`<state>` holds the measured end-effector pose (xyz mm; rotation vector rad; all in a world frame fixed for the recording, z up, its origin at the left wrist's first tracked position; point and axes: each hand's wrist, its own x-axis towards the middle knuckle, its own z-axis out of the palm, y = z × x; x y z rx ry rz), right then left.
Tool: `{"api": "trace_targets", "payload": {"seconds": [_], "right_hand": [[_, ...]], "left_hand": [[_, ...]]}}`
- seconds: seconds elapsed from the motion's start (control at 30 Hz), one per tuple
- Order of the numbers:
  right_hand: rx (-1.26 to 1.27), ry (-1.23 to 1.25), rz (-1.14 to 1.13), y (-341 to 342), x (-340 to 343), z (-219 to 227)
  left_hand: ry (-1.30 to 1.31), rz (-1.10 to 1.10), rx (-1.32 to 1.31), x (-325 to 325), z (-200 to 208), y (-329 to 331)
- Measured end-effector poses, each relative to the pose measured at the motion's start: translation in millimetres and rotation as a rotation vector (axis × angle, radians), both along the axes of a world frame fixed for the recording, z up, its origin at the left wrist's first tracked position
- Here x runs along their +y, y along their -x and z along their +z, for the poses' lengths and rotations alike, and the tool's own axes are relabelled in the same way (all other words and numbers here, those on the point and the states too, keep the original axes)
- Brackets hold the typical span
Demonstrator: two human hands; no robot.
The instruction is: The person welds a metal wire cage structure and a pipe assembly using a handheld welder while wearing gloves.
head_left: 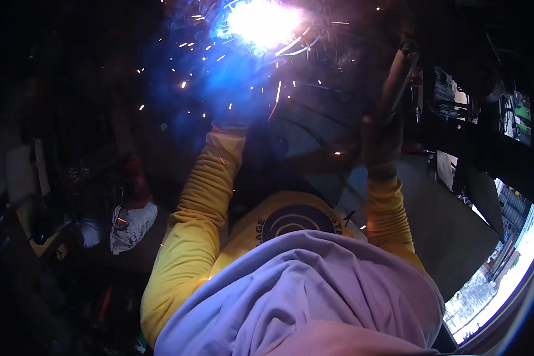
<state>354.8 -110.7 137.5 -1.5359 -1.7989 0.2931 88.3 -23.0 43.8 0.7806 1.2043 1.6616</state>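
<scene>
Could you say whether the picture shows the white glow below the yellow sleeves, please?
No, the white glow shows near the top, above both sleeves.

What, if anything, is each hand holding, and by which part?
Right hand: apparently the rod, near its lower end. Left hand: too hazy to tell.

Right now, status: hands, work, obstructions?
Right hand at brown cylindrical rod, grip too dark to confirm. Left hand lost in blue haze. Dazzling white glare hides work; orange sparks flying.
</scene>
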Motion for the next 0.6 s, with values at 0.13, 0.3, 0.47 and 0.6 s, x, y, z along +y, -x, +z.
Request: {"api": "trace_targets", "payload": {"seconds": [0.13,0.3,0.47,0.6], "right_hand": [[0.113,-0.006,0.027,1,1,-1],[0.224,0.014,0.103,5,4,4],[0.345,0.158,0.068,8,1,3],[0.995,0.157,0.132,1,0,-16]], "left_hand": [[-0.014,0.007,0.019,1,1,-3],[-0.030,0.022,0.054,1,2,-5],[-0.035,0.036,0.072,0,2,-1],[-0.047,0.027,0.084,2,1,-4]]}}
